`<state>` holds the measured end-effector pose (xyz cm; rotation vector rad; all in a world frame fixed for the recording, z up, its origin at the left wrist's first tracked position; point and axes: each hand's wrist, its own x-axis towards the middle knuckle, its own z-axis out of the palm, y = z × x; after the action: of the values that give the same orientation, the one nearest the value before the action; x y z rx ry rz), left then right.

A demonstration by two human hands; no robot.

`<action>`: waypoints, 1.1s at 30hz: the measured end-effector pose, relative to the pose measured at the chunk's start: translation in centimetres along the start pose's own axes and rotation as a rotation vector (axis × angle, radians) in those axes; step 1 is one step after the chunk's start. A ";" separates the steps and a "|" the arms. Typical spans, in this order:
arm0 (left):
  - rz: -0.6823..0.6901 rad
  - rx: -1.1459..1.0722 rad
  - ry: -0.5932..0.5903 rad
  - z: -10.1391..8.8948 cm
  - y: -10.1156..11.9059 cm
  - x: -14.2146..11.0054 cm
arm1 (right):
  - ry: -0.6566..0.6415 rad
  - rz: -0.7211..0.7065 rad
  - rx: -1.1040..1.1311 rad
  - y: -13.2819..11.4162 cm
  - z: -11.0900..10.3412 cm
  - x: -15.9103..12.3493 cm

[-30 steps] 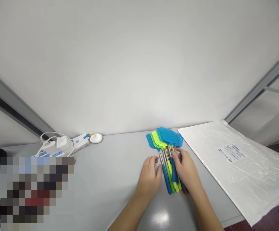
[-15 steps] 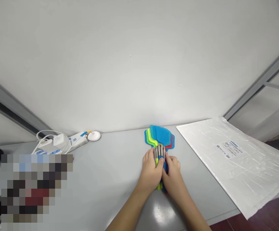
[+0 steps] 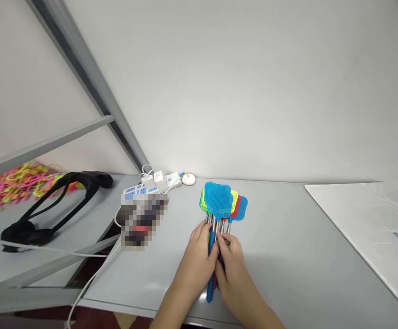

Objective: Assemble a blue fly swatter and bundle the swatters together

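A bundle of fly swatters (image 3: pixel 218 200) with blue, green, yellow and red mesh heads lies on the grey table (image 3: pixel 274 256), heads toward the wall. Their thin metal rods run down into coloured grips. From the left, my left hand (image 3: pixel 199 253) is wrapped round the grips, its thumb against a blue handle (image 3: pixel 210 292) that sticks out toward me. My right hand (image 3: pixel 232 260) closes on the bundle's right side, fingers curled over the rods and grips. Most of the lower handles are hidden beneath both hands.
A white power strip (image 3: pixel 173 179) with plugs and cables stands by the wall, near a round white device (image 3: pixel 188 179). Left of a metal frame lie a black strap-like headset (image 3: pixel 82 187) and colourful cords (image 3: pixel 20 183). A white wrapped panel (image 3: pixel 357 219) lies at right.
My view has turned left, bringing the headset and cords into sight. The swatter heads are fanned differently, and a blue handle now reaches further toward me. Both hands still hold the bundle.
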<state>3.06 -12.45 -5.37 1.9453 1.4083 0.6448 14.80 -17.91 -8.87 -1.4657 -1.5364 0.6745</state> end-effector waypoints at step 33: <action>0.059 -0.092 0.157 0.3 -0.9 -0.2 | 0.040 0.305 0.130 -1.9 -4.1 2.0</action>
<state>2.62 -12.55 -6.19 1.9046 1.3928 0.8913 17.59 -17.02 -4.91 -1.6188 -1.2252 0.8999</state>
